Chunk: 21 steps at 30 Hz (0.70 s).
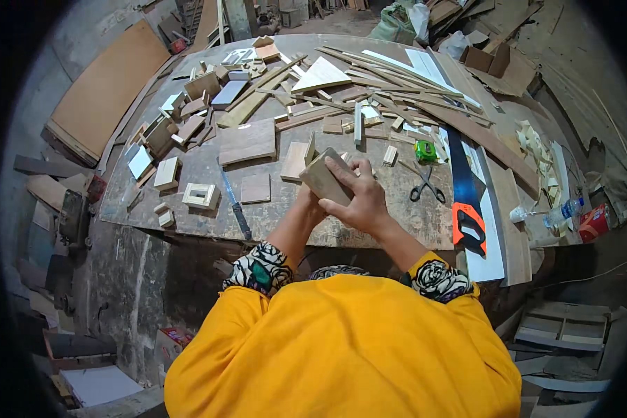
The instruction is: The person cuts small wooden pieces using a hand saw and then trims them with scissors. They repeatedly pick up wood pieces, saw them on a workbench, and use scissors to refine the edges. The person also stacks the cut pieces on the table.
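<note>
A small flat wooden board is held tilted above the near middle of the workbench. My right hand is closed on its right side, thumb low and a finger stretched along the top edge. From the left, my left hand grips the board from below; most of its fingers are hidden behind the wood. A thin upright strip of wood shows just behind the board, and I cannot tell whether they are joined. Past my hands a pale wooden piece lies on the bench.
On the right lie black scissors, a green tape measure and an orange-handled saw. A utility knife and a square wooden piece lie left. Wooden strips and small boxes crowd the far side of the workbench.
</note>
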Each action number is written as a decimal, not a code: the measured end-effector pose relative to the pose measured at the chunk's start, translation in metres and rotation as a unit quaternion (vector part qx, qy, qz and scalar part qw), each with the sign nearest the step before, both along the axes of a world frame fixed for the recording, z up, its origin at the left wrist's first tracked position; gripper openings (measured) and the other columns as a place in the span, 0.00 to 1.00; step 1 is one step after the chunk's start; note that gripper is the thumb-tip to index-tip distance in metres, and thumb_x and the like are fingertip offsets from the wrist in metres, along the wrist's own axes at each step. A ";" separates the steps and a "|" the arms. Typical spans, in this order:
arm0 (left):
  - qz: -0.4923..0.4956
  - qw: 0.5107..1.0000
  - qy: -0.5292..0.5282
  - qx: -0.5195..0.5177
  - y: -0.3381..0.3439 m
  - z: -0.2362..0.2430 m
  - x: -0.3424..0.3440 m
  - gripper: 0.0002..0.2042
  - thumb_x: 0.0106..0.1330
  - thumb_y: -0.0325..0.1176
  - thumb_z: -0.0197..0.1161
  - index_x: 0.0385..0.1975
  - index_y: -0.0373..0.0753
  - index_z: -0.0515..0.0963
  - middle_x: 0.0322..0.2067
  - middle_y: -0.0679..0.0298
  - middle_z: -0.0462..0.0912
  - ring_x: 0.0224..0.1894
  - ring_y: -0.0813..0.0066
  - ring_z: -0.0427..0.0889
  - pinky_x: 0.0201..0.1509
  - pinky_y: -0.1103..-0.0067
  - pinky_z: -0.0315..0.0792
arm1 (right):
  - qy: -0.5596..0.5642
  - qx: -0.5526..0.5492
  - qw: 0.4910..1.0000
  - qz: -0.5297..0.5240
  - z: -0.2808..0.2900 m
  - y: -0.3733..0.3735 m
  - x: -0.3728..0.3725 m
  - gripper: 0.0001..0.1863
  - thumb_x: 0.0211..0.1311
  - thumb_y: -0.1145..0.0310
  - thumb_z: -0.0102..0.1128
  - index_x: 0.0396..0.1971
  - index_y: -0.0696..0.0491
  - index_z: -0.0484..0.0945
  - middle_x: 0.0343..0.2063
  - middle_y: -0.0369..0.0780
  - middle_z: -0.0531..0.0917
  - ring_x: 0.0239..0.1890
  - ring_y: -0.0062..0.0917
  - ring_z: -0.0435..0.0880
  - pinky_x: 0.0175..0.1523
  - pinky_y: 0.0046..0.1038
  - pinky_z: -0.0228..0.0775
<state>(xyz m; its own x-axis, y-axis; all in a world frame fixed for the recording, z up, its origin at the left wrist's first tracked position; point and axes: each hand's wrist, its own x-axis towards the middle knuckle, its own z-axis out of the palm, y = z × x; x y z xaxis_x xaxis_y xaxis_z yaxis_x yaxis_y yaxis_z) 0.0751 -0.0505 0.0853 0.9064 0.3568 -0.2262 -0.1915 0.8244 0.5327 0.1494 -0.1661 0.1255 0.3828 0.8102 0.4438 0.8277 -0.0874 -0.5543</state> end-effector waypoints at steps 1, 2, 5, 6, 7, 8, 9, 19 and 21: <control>0.003 0.999 0.030 0.013 -0.001 0.002 0.006 0.17 0.66 0.40 0.55 0.52 0.39 0.71 0.38 0.64 0.79 0.35 0.73 0.81 0.39 0.76 0.79 | 0.026 0.003 0.999 -0.029 -0.003 0.001 0.009 0.35 0.44 0.51 0.69 0.57 0.37 0.73 0.40 0.43 0.72 0.40 0.39 0.79 0.47 0.34 0.72; 0.009 0.998 0.061 0.029 -0.002 0.007 0.009 0.16 0.67 0.40 0.55 0.51 0.40 0.72 0.35 0.67 0.79 0.34 0.78 0.80 0.37 0.79 0.77 | 0.054 0.008 0.997 -0.053 -0.008 0.007 0.026 0.35 0.44 0.52 0.69 0.57 0.37 0.73 0.41 0.43 0.72 0.41 0.39 0.79 0.48 0.34 0.72; 0.000 0.997 0.027 0.066 -0.007 0.007 0.010 0.14 0.68 0.40 0.55 0.48 0.41 0.73 0.24 0.72 0.76 0.22 0.85 0.74 0.20 0.89 0.67 | 0.044 -0.042 0.974 -0.220 -0.037 0.015 0.113 0.35 0.43 0.47 0.69 0.57 0.34 0.73 0.45 0.47 0.75 0.45 0.42 0.78 0.50 0.35 0.72; 0.010 0.998 0.011 0.065 -0.010 0.019 0.011 0.14 0.68 0.40 0.55 0.48 0.42 0.72 0.23 0.72 0.75 0.20 0.85 0.72 0.18 0.91 0.65 | 0.110 0.003 0.979 -0.171 -0.055 0.005 0.145 0.34 0.47 0.49 0.67 0.57 0.39 0.72 0.47 0.49 0.75 0.48 0.40 0.77 0.53 0.33 0.70; 0.024 0.998 -0.002 0.059 -0.011 0.023 0.010 0.13 0.68 0.40 0.55 0.48 0.42 0.72 0.22 0.72 0.75 0.18 0.86 0.71 0.15 0.92 0.62 | 0.177 0.043 0.976 -0.116 -0.076 -0.005 0.166 0.33 0.50 0.51 0.66 0.58 0.43 0.71 0.50 0.50 0.75 0.51 0.39 0.76 0.55 0.31 0.68; 0.014 0.998 -0.025 0.052 0.007 0.007 0.009 0.14 0.68 0.40 0.55 0.49 0.42 0.71 0.20 0.70 0.74 0.15 0.85 0.68 0.14 0.92 0.61 | 0.218 0.065 0.970 -0.091 -0.091 -0.008 0.170 0.33 0.52 0.52 0.65 0.59 0.47 0.70 0.51 0.50 0.74 0.52 0.37 0.75 0.57 0.30 0.66; -0.014 0.997 -0.069 0.038 0.024 -0.011 0.008 0.13 0.69 0.37 0.54 0.50 0.43 0.69 0.20 0.67 0.74 0.16 0.84 0.69 0.14 0.91 0.61 | 0.257 0.086 0.961 -0.064 -0.104 -0.015 0.169 0.34 0.53 0.54 0.64 0.59 0.51 0.69 0.53 0.49 0.73 0.54 0.35 0.74 0.58 0.29 0.65; 0.044 0.993 0.004 -0.108 0.053 -0.058 -0.014 0.10 0.69 0.40 0.50 0.35 0.40 0.73 0.20 0.64 0.74 0.17 0.76 0.69 0.17 0.84 0.64 | 0.480 0.026 0.877 -0.028 -0.105 -0.071 0.104 0.38 0.56 0.57 0.60 0.63 0.59 0.60 0.58 0.44 0.68 0.58 0.28 0.68 0.62 0.25 0.57; 0.074 0.989 0.052 -0.119 0.053 -0.059 -0.018 0.12 0.70 0.41 0.48 0.36 0.40 0.72 0.20 0.64 0.73 0.18 0.78 0.67 0.16 0.85 0.60 | 0.471 0.021 0.881 -0.044 -0.103 -0.076 0.103 0.37 0.56 0.56 0.60 0.63 0.58 0.61 0.59 0.44 0.68 0.58 0.28 0.68 0.62 0.24 0.56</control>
<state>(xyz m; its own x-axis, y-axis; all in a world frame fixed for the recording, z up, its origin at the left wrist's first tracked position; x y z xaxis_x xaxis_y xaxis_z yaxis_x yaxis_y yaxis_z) 0.0572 0.0028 0.0263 0.8159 0.4083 -0.4093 -0.2732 0.8963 0.3493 0.2526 -0.2425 0.0223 0.6584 0.7489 -0.0756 -0.0100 -0.0916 -0.9957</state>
